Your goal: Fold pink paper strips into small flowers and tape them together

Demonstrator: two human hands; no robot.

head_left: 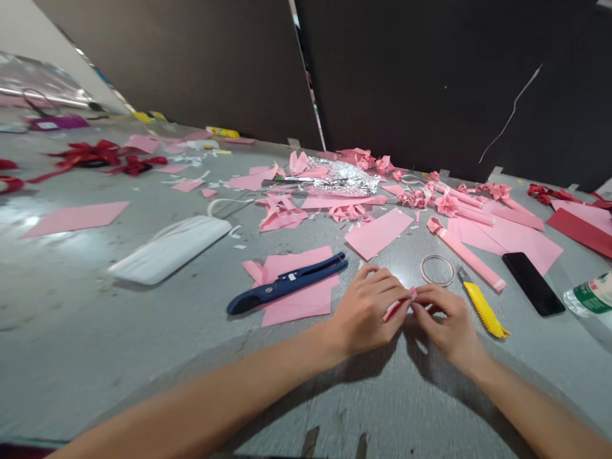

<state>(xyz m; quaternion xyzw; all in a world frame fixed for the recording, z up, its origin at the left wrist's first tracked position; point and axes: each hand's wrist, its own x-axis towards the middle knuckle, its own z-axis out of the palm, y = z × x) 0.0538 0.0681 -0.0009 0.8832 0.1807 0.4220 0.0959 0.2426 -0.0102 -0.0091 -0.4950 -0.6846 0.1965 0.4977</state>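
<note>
A small piece of pink paper [393, 310] is held between my two hands near the front of the grey table. My left hand [370, 309] is closed around it, hiding most of it. The fingertips of my right hand [444, 322] pinch its upper right end. Left of my hands, blue-handled scissors [287, 284] lie across pink paper sheets [301, 309]. A ring of narrow tape [437, 270] and a yellow utility knife [485, 310] rest just beyond and beside my right hand.
A white face mask [172, 248] lies to the left, with red ribbon bows [90, 153] behind it. Rolled pink paper tubes [471, 255], a black phone [533, 283] and a plastic bottle [590, 296] are at right. Crumpled foil [347, 176] sits before the dark panel [430, 76].
</note>
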